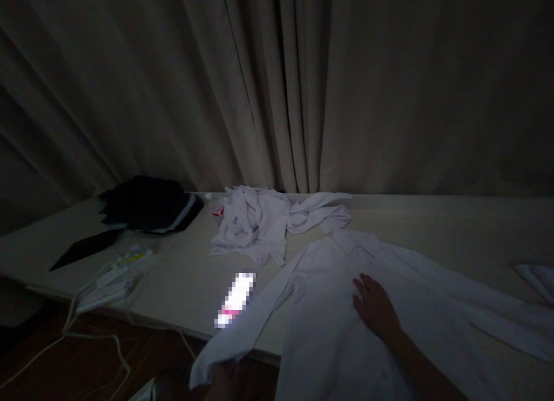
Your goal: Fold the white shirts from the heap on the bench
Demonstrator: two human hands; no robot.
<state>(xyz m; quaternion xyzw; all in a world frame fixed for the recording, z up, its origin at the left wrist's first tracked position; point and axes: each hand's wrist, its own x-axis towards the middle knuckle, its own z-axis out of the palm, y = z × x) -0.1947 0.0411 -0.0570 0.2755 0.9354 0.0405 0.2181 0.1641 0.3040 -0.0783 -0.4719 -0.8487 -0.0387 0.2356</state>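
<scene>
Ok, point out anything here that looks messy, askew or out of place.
The crumpled white garment lies bunched near the curtain, unlike the white shirt spread flat under the right hand. That shirt's sleeve hangs off the table edge. A white cable trails off the table toward the floor. The left hand is barely visible.

The shirt [346, 308] runs off the bottom edge. A blurred bright patch [236, 300] on the desk [433, 222] hides something unidentifiable. The dark bundle [147, 205] is too dim to identify.
</scene>
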